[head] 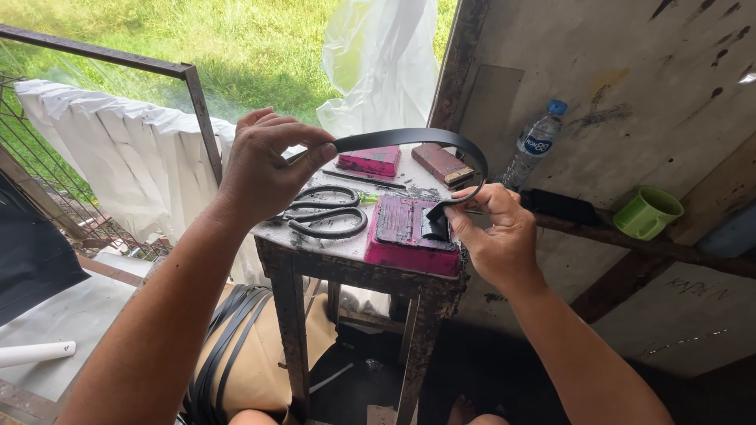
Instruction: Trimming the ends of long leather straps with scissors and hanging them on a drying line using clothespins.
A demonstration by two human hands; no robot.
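Black strip [409, 138] — one, two hands

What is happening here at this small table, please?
A person holds a long flat black strip bent into an arch above a small worn metal stool-table. The left hand pinches one end, while the right hand presses the other end onto a pink rectangular block. Large black scissors lie on the tabletop beside that block. A green plastic mug and a clear water bottle stand on a ledge at the right.
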